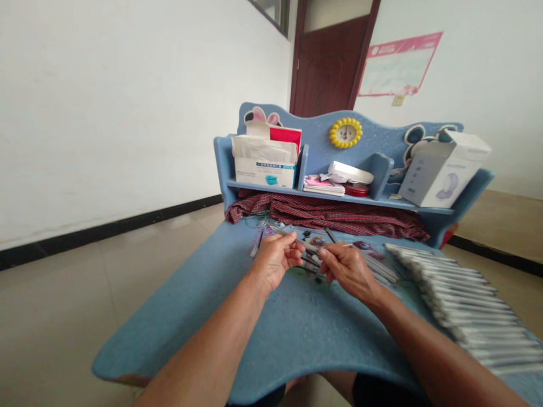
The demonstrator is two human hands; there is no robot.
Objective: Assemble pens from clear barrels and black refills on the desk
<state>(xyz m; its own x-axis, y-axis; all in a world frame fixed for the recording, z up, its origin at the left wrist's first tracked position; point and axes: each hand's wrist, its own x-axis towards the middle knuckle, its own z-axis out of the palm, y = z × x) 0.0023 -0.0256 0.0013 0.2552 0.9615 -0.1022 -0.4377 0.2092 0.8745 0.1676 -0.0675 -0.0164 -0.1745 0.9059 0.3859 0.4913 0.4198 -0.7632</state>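
Over the middle of the blue desk, my left hand is closed with thumb and fingers around a clear pen barrel. The barrel slants toward my right hand, whose fingers are pinched near its end. A thin pale tip shows above the right knuckles; my fingers hide the rest of what they grip. Beneath and around both hands lie loose pen parts, including clear barrels and small black pieces. To the right, a large stack of pens lies side by side.
A crumpled red checked cloth lies along the back of the desk. Above it, the shelf carries a mask box, papers and a white carton. A yellow-rimmed toy clock is on the backboard.
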